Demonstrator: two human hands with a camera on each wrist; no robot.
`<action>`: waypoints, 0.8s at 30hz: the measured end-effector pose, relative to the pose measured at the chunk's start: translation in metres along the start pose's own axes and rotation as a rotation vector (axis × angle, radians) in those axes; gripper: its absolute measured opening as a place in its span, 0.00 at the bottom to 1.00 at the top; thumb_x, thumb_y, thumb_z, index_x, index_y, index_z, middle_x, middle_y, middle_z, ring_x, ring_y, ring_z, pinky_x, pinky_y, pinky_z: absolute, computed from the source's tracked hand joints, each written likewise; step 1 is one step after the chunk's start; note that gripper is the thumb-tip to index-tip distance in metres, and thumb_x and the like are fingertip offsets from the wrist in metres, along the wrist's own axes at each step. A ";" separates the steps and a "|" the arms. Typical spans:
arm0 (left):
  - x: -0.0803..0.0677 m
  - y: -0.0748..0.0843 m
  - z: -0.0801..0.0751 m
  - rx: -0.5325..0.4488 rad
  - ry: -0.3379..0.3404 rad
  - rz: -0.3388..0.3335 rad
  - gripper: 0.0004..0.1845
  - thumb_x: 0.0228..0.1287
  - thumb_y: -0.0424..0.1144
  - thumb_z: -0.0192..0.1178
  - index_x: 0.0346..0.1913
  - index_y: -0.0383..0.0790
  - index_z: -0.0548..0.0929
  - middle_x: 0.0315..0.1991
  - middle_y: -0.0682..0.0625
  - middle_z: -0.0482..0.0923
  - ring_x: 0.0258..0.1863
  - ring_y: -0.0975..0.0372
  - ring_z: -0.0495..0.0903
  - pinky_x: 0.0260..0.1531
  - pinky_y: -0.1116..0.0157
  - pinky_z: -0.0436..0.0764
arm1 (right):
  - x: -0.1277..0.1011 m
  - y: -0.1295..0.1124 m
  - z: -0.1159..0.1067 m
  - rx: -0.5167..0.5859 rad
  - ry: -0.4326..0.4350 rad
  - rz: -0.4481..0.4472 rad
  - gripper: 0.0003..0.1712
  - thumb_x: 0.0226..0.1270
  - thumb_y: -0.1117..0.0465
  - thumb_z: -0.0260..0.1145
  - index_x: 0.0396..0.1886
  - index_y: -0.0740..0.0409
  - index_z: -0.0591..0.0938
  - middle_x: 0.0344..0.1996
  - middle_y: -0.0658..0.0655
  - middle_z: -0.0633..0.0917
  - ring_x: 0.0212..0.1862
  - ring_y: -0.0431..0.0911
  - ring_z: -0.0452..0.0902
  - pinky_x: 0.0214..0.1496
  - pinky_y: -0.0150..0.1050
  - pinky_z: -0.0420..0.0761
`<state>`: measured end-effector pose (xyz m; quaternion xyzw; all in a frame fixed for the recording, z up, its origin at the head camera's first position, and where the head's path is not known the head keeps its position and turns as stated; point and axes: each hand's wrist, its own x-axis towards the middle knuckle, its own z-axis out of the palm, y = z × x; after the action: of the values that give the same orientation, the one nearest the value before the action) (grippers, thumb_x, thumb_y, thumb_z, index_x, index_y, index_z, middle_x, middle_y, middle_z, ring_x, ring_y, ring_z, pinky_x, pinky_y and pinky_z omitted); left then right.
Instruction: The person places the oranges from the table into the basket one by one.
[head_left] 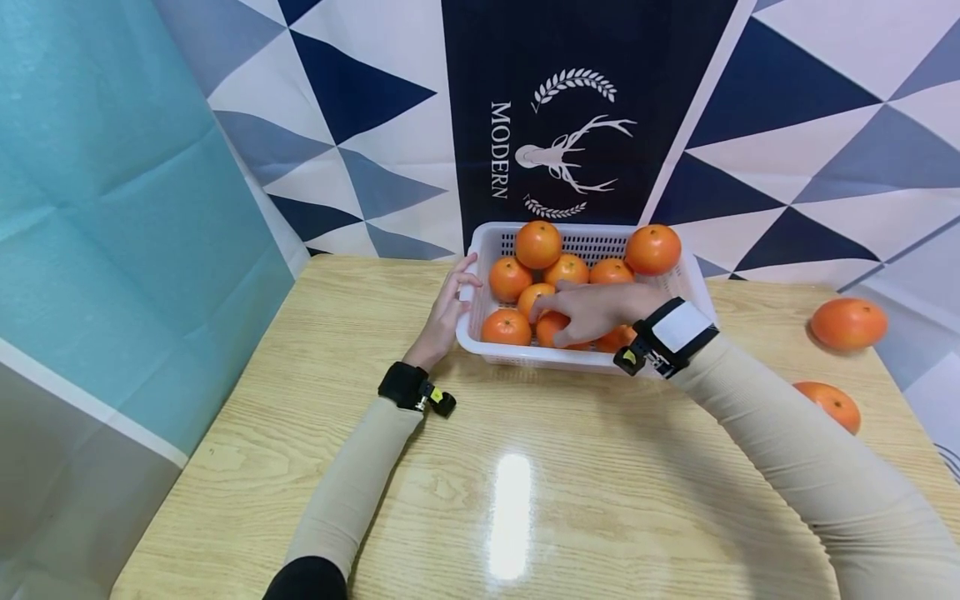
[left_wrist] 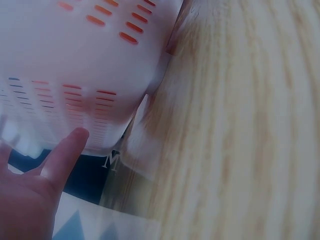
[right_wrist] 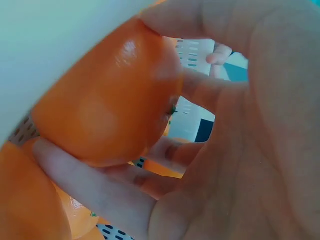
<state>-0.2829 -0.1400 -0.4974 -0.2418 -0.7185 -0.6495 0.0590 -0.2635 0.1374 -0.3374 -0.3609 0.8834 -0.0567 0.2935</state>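
— Nearest the wearer? 
— Light wooden table (head_left: 525, 492), glossy, with both beige sleeves stretched across it toward the far edge.

— Right hand (head_left: 600, 312)? 
— Reaching over the near rim of the white slotted plastic basket (head_left: 697, 287), down among the fruit. Curled around one round orange mandarin (right_wrist: 110, 100), fingers (right_wrist: 90, 190) beneath it and on its side, clearly grasping in the right wrist view. Held mandarin (head_left: 555, 327) in the basket's near row, directly under the palm, touching neighbouring fruit.

— Left hand (head_left: 448, 312)? 
— At the basket's left end, outside it. Fingers straight, relaxed, tips resting against the rim and slotted wall; one fingertip (left_wrist: 75, 137) on the white wall in the left wrist view. Nothing gripped.

— Further in? 
— More mandarins heaped in the basket, two on top toward the back: one (head_left: 537, 243) at the left, one (head_left: 653, 248) at the right corner.

— Outside the basket? 
— Two loose mandarins on the table's right side, well apart from both hands: a nearer one (head_left: 828, 402), a farther one (head_left: 848, 323).

— Beyond? 
— Dark blue cloth panel (head_left: 562, 108) with a white stag, just behind the basket.
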 end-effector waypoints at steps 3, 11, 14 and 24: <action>0.005 -0.021 -0.003 -0.006 0.005 -0.004 0.18 0.69 0.40 0.46 0.59 0.44 0.76 0.94 0.47 0.54 0.95 0.47 0.47 0.90 0.33 0.53 | 0.000 0.001 0.000 -0.002 0.003 0.016 0.20 0.78 0.53 0.67 0.65 0.47 0.79 0.45 0.55 0.79 0.55 0.52 0.76 0.56 0.48 0.73; 0.011 -0.045 -0.007 0.017 0.004 0.004 0.19 0.69 0.39 0.47 0.59 0.47 0.77 0.94 0.48 0.54 0.95 0.48 0.47 0.90 0.35 0.55 | -0.004 0.001 -0.001 0.035 0.003 0.019 0.25 0.78 0.53 0.71 0.72 0.46 0.82 0.55 0.56 0.81 0.62 0.54 0.73 0.61 0.51 0.74; 0.010 -0.043 -0.005 0.021 0.005 -0.010 0.19 0.68 0.39 0.47 0.59 0.46 0.77 0.94 0.49 0.54 0.95 0.48 0.48 0.89 0.35 0.58 | -0.003 0.001 -0.001 0.004 0.011 0.005 0.26 0.78 0.54 0.72 0.73 0.47 0.84 0.58 0.55 0.86 0.61 0.53 0.76 0.66 0.51 0.78; 0.018 -0.076 -0.015 0.003 -0.013 -0.014 0.19 0.70 0.39 0.48 0.60 0.52 0.79 0.92 0.65 0.55 0.95 0.59 0.47 0.91 0.34 0.53 | -0.005 -0.001 -0.002 -0.013 0.006 0.085 0.31 0.78 0.55 0.75 0.77 0.47 0.82 0.57 0.54 0.86 0.63 0.54 0.77 0.69 0.52 0.79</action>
<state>-0.3342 -0.1525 -0.5569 -0.2408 -0.7214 -0.6473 0.0500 -0.2616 0.1399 -0.3334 -0.3246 0.8992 -0.0393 0.2908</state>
